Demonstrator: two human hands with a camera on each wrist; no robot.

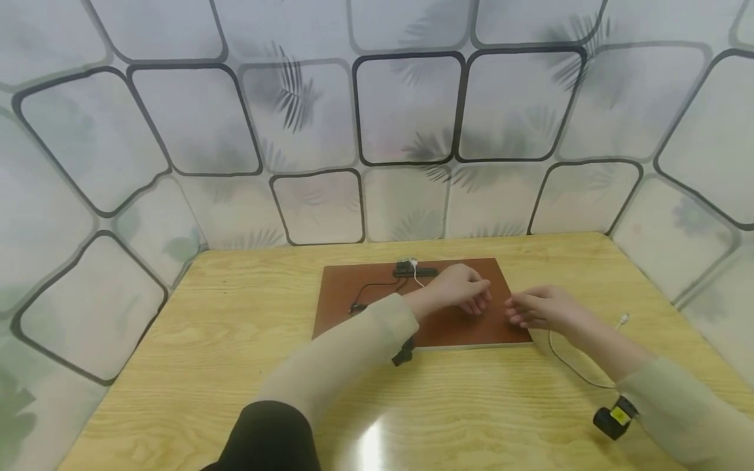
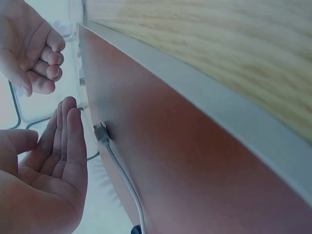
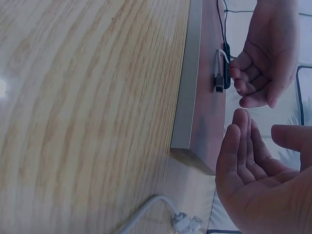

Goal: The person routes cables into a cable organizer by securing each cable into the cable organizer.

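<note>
Over the right part of a brown board (image 1: pixel 377 327), my left hand (image 1: pixel 462 288) hangs with its fingers loosely bent and nothing between them. My right hand (image 1: pixel 544 307) is beside the board's right edge, likewise holding nothing. In the left wrist view, a grey cable plug (image 2: pixel 102 132) on a white cable (image 2: pixel 127 180) lies on the board near my left fingers. The same plug (image 3: pixel 219 83) shows close to my left hand in the right wrist view. Both palms face each other, fingertips a small gap apart.
A black strip (image 1: pixel 429 272) with plugs sits at the board's back. Black cables lead from it to a black connector (image 1: pixel 356 307) on the left. Right of the board, another white cable (image 1: pixel 574 369) lies on the wooden table (image 1: pixel 235 327). Patterned cloth (image 1: pixel 406 111) stands behind.
</note>
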